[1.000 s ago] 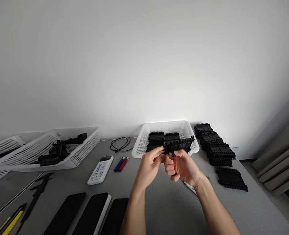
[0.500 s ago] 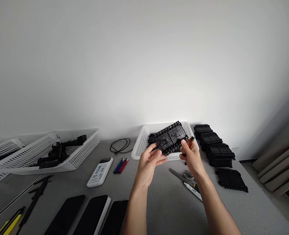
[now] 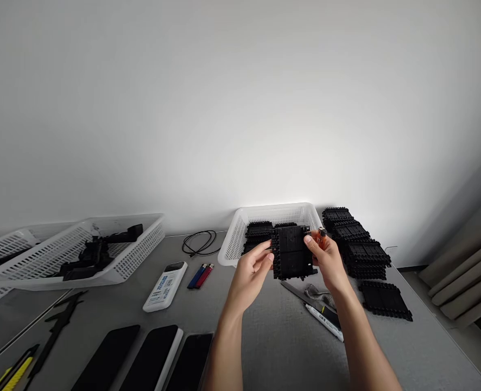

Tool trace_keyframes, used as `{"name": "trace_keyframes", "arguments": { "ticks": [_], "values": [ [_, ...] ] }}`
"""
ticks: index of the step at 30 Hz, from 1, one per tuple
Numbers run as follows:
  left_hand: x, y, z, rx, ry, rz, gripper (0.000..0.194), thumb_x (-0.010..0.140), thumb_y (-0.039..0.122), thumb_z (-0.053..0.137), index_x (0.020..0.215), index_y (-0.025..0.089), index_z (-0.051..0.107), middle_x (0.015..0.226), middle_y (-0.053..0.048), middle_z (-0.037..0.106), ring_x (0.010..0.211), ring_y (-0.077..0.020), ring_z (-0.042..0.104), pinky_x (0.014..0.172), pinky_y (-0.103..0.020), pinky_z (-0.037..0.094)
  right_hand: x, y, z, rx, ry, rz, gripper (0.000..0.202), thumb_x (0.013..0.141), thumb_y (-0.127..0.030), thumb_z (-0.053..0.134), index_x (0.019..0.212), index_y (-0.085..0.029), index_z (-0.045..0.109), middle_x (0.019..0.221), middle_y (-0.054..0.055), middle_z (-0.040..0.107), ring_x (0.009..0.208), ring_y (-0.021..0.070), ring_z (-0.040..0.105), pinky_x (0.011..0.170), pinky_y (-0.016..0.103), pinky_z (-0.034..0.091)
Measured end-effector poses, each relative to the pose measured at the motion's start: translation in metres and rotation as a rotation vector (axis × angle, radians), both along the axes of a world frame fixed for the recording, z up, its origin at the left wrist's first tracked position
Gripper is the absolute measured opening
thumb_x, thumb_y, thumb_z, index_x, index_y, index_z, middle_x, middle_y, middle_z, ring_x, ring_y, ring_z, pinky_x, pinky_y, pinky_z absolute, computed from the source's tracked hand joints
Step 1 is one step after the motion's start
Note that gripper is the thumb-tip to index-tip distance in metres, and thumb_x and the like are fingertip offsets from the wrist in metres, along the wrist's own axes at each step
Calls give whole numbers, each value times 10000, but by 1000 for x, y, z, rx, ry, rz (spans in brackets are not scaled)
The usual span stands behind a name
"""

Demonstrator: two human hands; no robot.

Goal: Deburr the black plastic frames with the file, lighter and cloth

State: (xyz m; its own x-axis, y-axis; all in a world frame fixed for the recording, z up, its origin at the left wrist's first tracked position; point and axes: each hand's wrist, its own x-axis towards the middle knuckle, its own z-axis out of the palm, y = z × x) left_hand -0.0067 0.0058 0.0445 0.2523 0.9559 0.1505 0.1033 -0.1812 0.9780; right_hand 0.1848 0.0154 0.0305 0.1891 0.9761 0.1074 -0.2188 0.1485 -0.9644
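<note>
Compared with half a second ago, the black toothed plastic panel is no longer slanting up to the right; it is now standing nearly square between the hands and sitting lower. The left hand is half closing, its thumb and fingers pinching the panel's left edge. The right hand is gripping the upper right corner with its thumb in front, while also holding an orange lighter.

Beyond both hands, a white basket is standing behind the panel, limiting room forward. To the right hand's right, stacked black panels are lining the desk's right edge. Below the right hand, a white marker is lying; grey desk surface is stretching between the forearms.

The held panel is showing a matte face, faint seams dividing it, close-set teeth running down its left side.
</note>
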Motion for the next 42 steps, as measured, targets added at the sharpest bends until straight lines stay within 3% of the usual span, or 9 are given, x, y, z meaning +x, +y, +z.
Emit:
{"name": "trace_keyframes", "arguments": {
  "ticks": [4, 8, 11, 13, 15, 19, 23, 28, 42],
  "values": [
    [1, 2, -2, -27, -9, -13, 598, 869, 460, 630, 1373, 150, 541, 1180, -157, 720, 1026, -295, 708, 844, -389, 589, -2, 1, -2, 82, -17, 2, 384, 738, -536, 739, 845, -188, 616, 687, -21, 459, 628, 127, 388, 563, 262, 333],
    [0, 4, -3, -47, -11, 3, 586, 844, 420, 666, 1349, 141, 561, 1108, -154, 747, 954, -289, 730, 825, -398, 596, -4, -2, 0, 77, -64, -17, 382, 789, -537, 693, 972, -211, 616, 716, -20, 467, 668, 151, 406, 600, 273, 342],
    [1, 4, -2, -38, -20, 30, 558, 843, 404, 661, 1331, 147, 573, 1085, -150, 755, 968, -291, 730, 852, -408, 586, -5, -13, 7, 136, -135, -170, 310, 864, -521, 615, 1019, -254, 587, 785, -6, 484, 716, 174, 412, 650, 289, 347],
    [1, 4, -1, -28, -23, 50, 546, 842, 403, 656, 1321, 152, 578, 1081, -146, 756, 992, -292, 726, 878, -411, 575, -6, -21, 11, 184, -136, -249, 244, 894, -508, 571, 928, -266, 566, 792, 1, 466, 726, 184, 391, 661, 298, 334],
    [2, 3, -1, -25, -29, 59, 545, 836, 399, 659, 1314, 149, 579, 1081, -147, 756, 1010, -293, 722, 906, -415, 562, -10, -26, 14, 181, -103, -144, 284, 911, -507, 512, 785, -253, 511, 732, -4, 408, 680, 179, 342, 616, 296, 294],
    [3, 3, -1, -14, -31, 56, 528, 836, 364, 656, 1311, 148, 575, 1089, -138, 757, 1006, -279, 724, 940, -411, 545, -23, -21, 9, 25, 0, 335, 347, 871, -498, 407, 654, -230, 371, 648, -25, 287, 602, 147, 223, 523, 272, 166],
    [4, 0, 1, 7, 24, 51, 480, 854, 329, 619, 1299, 153, 584, 1100, -125, 755, 997, -264, 728, 935, -394, 552, -30, -11, 3, -142, 90, 547, 311, 777, -515, 410, 676, -229, 343, 636, -46, 254, 582, 125, 180, 499, 251, 99],
    [6, -3, 5, 22, 103, 26, 467, 854, 339, 613, 1284, 157, 605, 1113, -129, 751, 1017, -278, 722, 917, -401, 565, -27, -8, 2, -270, 125, 642, 287, 718, -494, 422, 671, -229, 324, 623, -60, 240, 553, 108, 142, 483, 248, 67],
    [5, -2, -3, 111, 249, 71, 407, 862, 270, 593, 1259, 186, 627, 1145, -106, 744, 1072, -281, 703, 947, -403, 562, -20, -3, 2, -380, 240, 708, 280, 637, -469, 469, 670, -229, 329, 615, -68, 239, 534, 92, 123, 466, 230, 37]
  ]
}}
